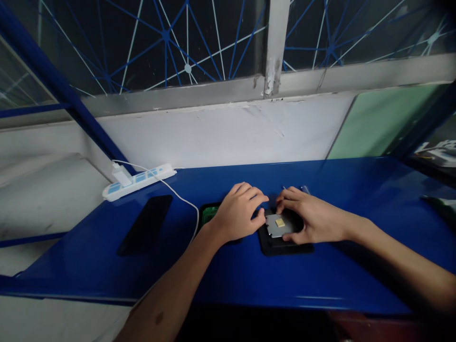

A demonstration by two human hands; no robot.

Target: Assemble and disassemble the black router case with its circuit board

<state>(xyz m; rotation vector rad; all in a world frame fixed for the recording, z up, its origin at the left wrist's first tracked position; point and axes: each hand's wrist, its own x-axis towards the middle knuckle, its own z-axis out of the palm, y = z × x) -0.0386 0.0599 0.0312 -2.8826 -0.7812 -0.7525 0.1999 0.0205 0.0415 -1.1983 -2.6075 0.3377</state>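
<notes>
Plate [274,229] right of frame centre runs lengthwise into the right hand [309,212], held between thumb and fingers; half-open left hand [240,212] hangs by its left end.

Left forearm [181,285] bare with an oval mark [159,318]; right forearm [395,259] bare.

The scene is dim, with the pale wall [221,137] beyond the fingers [259,219] brightest and the window [156,61] above it nearly black. Nearer than the fingers, glare streaks the tabletop [249,278]; shadow pools below the right forearm [395,254]. Wide-angle stretching shows far from the fingers.
</notes>
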